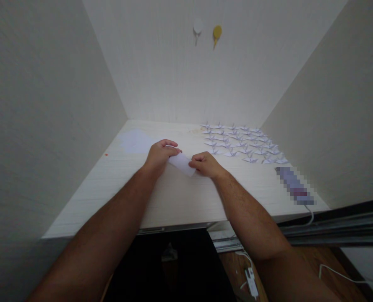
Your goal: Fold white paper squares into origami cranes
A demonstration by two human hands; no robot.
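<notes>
Between my hands, just above the white tabletop (180,201), is a small white piece of paper (182,164), slanting down to the right. My left hand (161,154) pinches its upper left end between thumb and fingers. At the right end, my right hand (204,163) grips the paper's edge with thumb and curled fingers. Whether the paper has folds in it, I cannot tell. Several white folded paper cranes (233,137) stand in rows at the back right, beyond my right hand. A spread of pale paper sheets (135,141) lies to the left of my left hand.
A blurred-out flat device (295,185) with a white cable (310,218) lies at the table's right edge. Walls enclose three sides; a white hook (198,28) and a yellow hook (217,32) are on the back one. A power strip (251,282) rests on the floor below.
</notes>
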